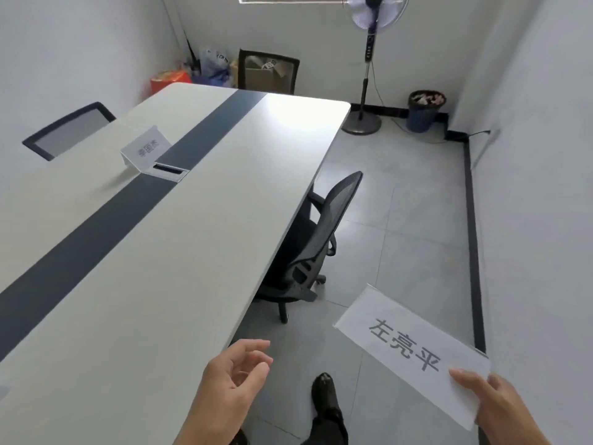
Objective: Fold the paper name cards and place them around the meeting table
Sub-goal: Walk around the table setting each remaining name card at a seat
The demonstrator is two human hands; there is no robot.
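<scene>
R hand pinches name card by its near end, off table's right edge. L hand loose, holding nothing. 2nd folded card stands mid-table w/ dark center strip beside.

matt white paper card, smooth semi-gloss laminate table, black mesh chair, glossy floor tiles.

Held name card reads 左亮平 — table card blurred.

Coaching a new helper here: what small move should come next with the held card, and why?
Probably bring the left hand to the free end of the held card: only the right hand pinches it, and it looks unfolded.
</scene>
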